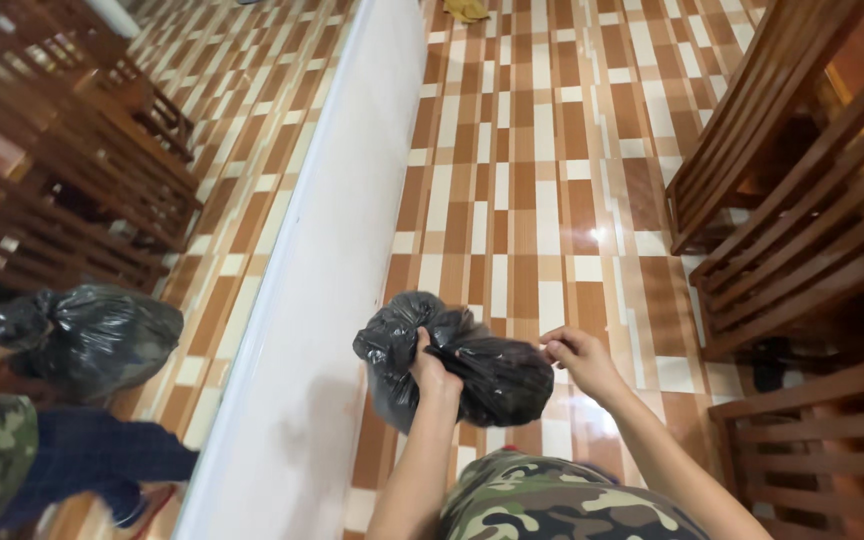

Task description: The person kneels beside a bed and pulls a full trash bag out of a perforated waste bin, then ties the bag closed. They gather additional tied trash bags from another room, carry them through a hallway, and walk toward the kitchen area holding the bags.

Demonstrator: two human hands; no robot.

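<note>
From the head camera, looking down, the left hand (432, 372) is clenched around the gathered neck of a black bag (462, 365), its grip closed on the plastic, while the right hand (577, 355) pinches a strip of the same bag's mouth between thumb and fingers, just to the bag's right. The bag hangs in the air in front of the camouflage shirt (552, 500), above the striped tile floor (532, 180), full and rounded. Its mouth is already bunched together, yet no finished knot shows, so the closing looks part done, with the tying left. To the left, a white wall edge (332, 250) runs up the view with what appears to be a reflection beside it: a second dark bag (92, 335) held up by an arm. Wooden chairs (802, 200) stand at the right and more wooden furniture (62, 170) at the far left
</note>
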